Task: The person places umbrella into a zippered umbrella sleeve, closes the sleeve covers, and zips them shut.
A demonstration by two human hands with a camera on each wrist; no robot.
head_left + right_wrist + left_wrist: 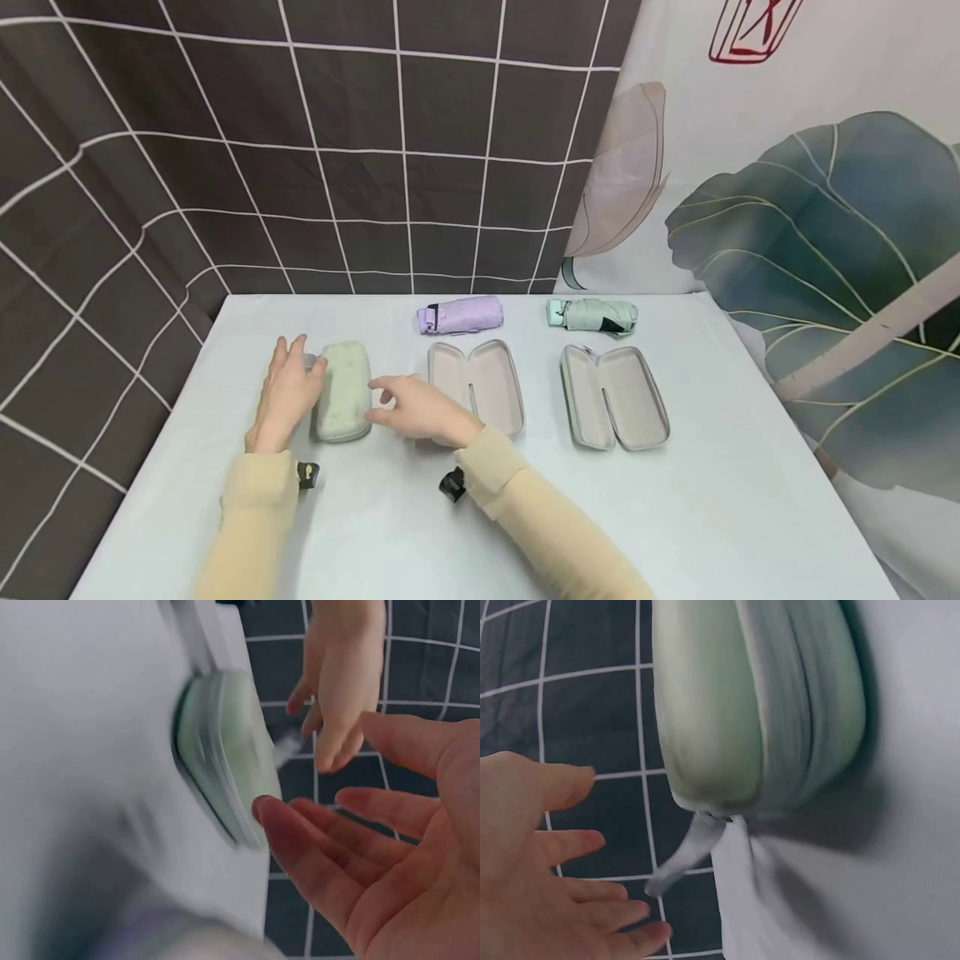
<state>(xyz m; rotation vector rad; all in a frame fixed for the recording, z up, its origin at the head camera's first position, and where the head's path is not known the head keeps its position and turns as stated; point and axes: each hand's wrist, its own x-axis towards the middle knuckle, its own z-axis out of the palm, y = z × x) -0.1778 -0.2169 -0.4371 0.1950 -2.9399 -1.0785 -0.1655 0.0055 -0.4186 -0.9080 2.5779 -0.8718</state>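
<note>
A pale green zip case [343,392] lies closed on the white table at the left. My left hand [288,390] is just left of it, fingers extended, its thumb overlapping the case's edge in the head view. A grey pull strap [686,855] hangs from the case's end, near the left fingertips in the left wrist view. My right hand [416,407] is at the other side, thumb and forefinger spread apart with nothing between them, fingertips right at the case's edge. In the right wrist view the case [225,757] shows past those fingers.
An unfolded case with a pale lining [495,379] lies partly behind my right hand. Another opened case [633,396] lies further right. Behind them are a folded purple umbrella [467,315] and a folded mint-green umbrella [596,316]. A dark checked curtain [360,183] hangs behind the table.
</note>
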